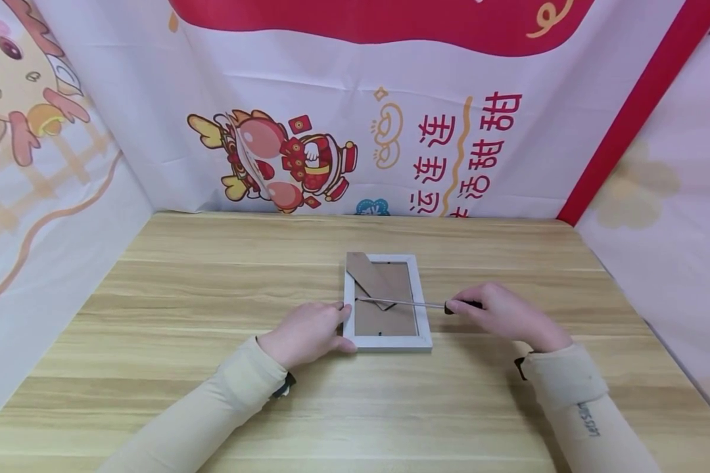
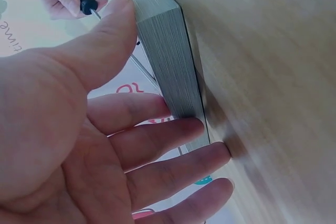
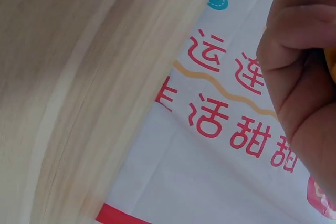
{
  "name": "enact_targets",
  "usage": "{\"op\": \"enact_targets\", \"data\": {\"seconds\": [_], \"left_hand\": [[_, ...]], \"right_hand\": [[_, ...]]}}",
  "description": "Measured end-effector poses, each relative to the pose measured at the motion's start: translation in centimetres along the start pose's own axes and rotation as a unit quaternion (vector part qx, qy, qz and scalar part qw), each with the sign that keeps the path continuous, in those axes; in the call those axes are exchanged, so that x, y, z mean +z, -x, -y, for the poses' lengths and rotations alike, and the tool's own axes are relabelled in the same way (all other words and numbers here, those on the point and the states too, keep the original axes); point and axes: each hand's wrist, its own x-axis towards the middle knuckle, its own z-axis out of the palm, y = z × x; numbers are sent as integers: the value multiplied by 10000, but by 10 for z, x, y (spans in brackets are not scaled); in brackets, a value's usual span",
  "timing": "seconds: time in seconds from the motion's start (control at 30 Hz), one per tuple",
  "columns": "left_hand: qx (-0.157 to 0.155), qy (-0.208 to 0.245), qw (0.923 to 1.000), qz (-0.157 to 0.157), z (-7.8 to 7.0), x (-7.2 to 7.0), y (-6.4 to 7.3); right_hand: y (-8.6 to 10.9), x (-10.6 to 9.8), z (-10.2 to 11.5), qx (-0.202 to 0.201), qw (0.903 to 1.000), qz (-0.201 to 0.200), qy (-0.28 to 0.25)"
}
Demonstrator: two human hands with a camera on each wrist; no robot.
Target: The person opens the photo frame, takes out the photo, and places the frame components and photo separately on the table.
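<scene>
Pry-work, seemingly, at nine o'clock inside picture frame [image 1: 384, 322], pinching screwdriver [image 1: 448, 307] with right grip [image 1: 505, 314], bracing with spread left grip [image 1: 309, 334], next needing leverage.

The bare right hand [image 1: 503, 314], cut off in the right-wrist view, partly hides the black-handled metal screwdriver [image 1: 417, 303], whose tip is too small to distinguish.

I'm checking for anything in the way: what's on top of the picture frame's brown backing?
A brown stand leg slants across the backing, and a screwdriver shaft passes over both. What lies under the leg is hidden.
</scene>
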Motion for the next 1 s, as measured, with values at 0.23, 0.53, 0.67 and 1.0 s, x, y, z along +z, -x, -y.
{"op": "enact_targets", "data": {"seconds": [0.23, 0.53, 0.67, 1.0], "left_hand": [[238, -55, 9997, -93, 1, -1, 0], [79, 344, 9994, 56, 6, -11, -3], [43, 95, 9999, 60, 11, -14, -6], [52, 269, 9990, 364, 11, -9, -11]], "right_hand": [[0, -1, -1, 232, 9994, 179, -204], [-3, 2, -1, 287, 9986, 249, -360], [-5, 3, -1, 313, 9984, 262, -389], [-15, -5, -1, 94, 9991, 312, -274]]}}
